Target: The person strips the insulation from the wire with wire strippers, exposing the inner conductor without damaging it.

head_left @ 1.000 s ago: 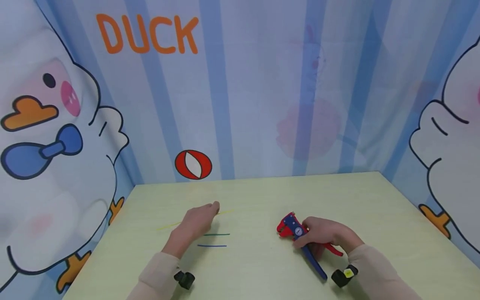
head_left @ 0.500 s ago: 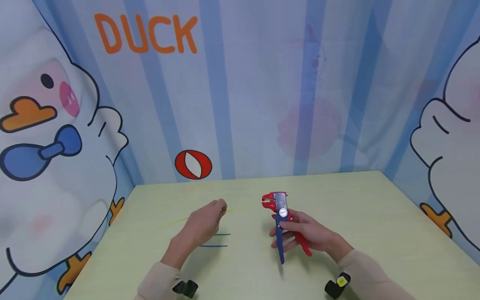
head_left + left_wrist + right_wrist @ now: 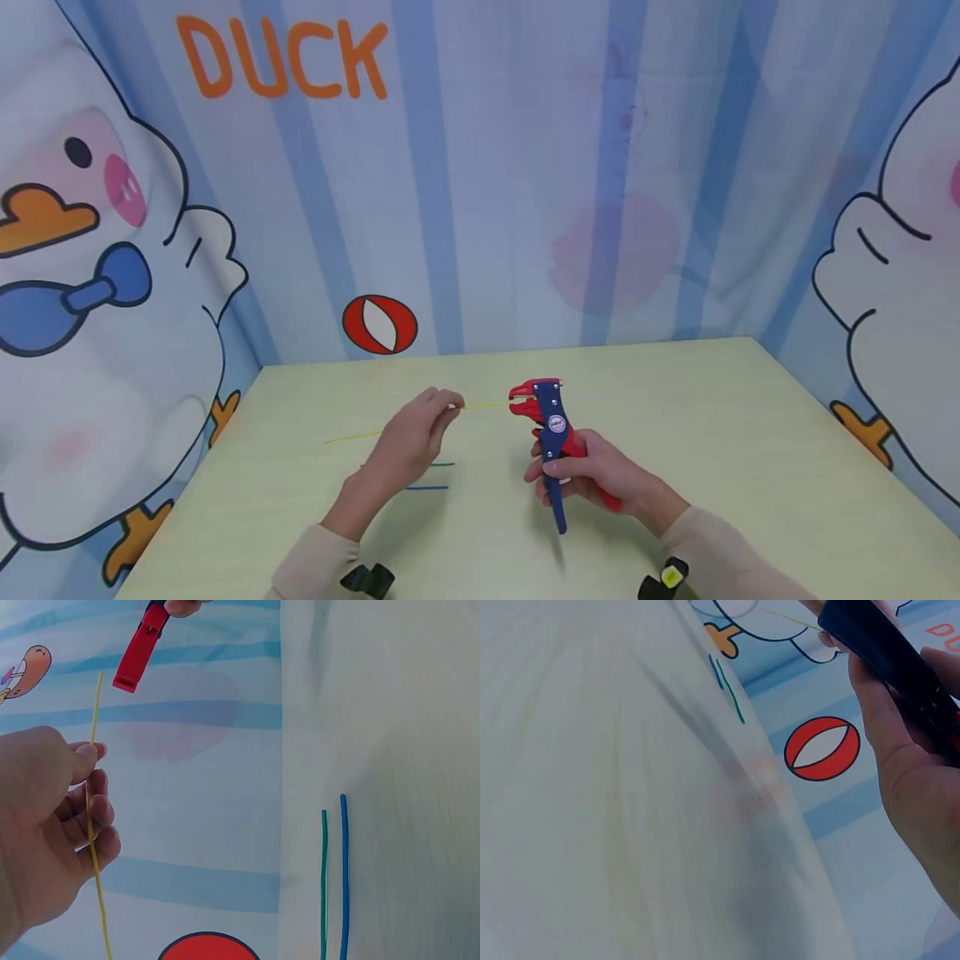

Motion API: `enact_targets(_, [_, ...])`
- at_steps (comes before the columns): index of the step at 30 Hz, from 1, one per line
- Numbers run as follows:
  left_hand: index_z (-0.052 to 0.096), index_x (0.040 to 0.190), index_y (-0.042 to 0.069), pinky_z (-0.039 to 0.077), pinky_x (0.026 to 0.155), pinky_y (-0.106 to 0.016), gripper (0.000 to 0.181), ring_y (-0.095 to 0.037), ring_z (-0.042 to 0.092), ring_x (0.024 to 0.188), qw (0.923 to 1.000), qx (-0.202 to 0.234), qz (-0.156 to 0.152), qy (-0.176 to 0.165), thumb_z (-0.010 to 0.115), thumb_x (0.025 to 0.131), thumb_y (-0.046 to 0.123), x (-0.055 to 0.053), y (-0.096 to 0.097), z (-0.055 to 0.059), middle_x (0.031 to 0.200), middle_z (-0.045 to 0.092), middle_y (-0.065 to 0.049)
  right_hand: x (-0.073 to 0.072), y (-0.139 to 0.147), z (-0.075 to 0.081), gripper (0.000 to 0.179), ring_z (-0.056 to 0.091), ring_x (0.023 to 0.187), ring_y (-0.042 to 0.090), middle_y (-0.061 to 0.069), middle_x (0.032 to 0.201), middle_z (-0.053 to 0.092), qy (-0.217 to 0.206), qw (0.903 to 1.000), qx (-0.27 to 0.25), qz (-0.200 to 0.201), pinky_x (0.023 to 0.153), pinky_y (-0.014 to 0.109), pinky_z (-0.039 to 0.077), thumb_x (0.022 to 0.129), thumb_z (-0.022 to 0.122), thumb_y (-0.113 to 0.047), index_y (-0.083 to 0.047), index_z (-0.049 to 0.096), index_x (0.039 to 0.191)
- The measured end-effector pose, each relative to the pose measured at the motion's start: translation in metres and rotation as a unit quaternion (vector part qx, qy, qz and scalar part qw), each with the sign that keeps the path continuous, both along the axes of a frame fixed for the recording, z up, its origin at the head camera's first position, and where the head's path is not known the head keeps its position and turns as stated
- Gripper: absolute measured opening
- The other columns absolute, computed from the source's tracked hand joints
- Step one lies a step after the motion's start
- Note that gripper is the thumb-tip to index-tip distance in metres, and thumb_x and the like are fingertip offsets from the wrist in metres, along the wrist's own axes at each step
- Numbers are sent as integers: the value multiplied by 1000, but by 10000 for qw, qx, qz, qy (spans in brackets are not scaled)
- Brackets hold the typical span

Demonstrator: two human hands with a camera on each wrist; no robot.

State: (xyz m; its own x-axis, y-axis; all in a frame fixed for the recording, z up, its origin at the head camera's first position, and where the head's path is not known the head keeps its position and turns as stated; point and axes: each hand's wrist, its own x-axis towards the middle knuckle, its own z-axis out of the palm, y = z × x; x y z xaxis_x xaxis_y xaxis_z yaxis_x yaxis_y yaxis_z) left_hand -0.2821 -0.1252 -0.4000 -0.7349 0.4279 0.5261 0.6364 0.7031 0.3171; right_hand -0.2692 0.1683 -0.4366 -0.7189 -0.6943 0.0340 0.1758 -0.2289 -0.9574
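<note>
My left hand point(image 3: 411, 437) pinches a thin yellow wire point(image 3: 483, 406) between thumb and forefinger, above the table. The wire's long tail runs back past the palm. My right hand point(image 3: 611, 473) grips a wire stripper point(image 3: 553, 433) with red jaws and a blue handle, held upright with the jaws pointing left. In the head view the wire's free end meets the mouth of those jaws. The left wrist view shows the yellow wire point(image 3: 97, 705) ending a small gap from the red stripper head point(image 3: 136, 660). In the right wrist view the stripper's dark blue handle point(image 3: 885, 645) lies across the palm.
On the pale table point(image 3: 675, 400), a green wire point(image 3: 324, 877) and a blue wire point(image 3: 344, 877) lie side by side below the left hand, partly hidden by it in the head view. A printed duck curtain point(image 3: 510, 167) stands behind the table and at both sides.
My right hand has raised the wire stripper, turned it upright and brought it left toward the wire. My left hand has lifted the yellow wire and moved slightly right.
</note>
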Motion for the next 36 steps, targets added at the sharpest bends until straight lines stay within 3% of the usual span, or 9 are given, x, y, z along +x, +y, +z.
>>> enact_targets(7, [68, 107, 11, 54, 72, -28, 14, -12, 57, 79, 9996, 264, -4, 118, 67, 96, 4, 2, 3, 3, 92, 63, 1, 3, -4, 1, 29, 72, 94, 30, 21, 113, 69, 188, 9996, 205, 65, 89, 43, 54, 101, 55, -4, 6, 45, 126])
enact_targets(12, [71, 104, 14, 52, 67, -25, 10, -10, 57, 77, 9996, 213, 76, 184, 70, 94, 12, 2, 5, 2, 90, 63, 5, 3, -4, 1, 32, 71, 92, 29, 23, 111, 68, 349, 9990, 274, 49, 89, 44, 55, 100, 56, -3, 10, 44, 127])
enact_targets(22, [73, 98, 17, 46, 58, -20, 9, -8, 54, 67, 9993, 79, 259, 275, 76, 91, 22, 10, 12, 6, 81, 63, 8, 6, -6, 4, 28, 69, 95, 34, 17, 106, 69, 446, 9979, 469, -1, 90, 46, 54, 99, 59, -5, 2, 50, 124])
enact_targets(28, [75, 96, 17, 45, 56, -20, 10, -15, 58, 67, 9993, 107, 290, 208, 77, 90, 24, 13, 14, 7, 77, 62, 9, 8, -7, 4, 30, 69, 97, 36, 22, 107, 66, 478, 9968, 631, -78, 91, 46, 54, 99, 61, -5, 3, 50, 125])
enact_targets(36, [75, 95, 17, 44, 54, -19, 11, -14, 58, 66, 9991, 28, 339, 251, 79, 88, 25, 15, 15, 9, 74, 60, 9, 8, -7, 3, 32, 68, 98, 38, 29, 110, 63, 540, 9955, 771, -116, 90, 45, 54, 98, 62, -6, 4, 50, 126])
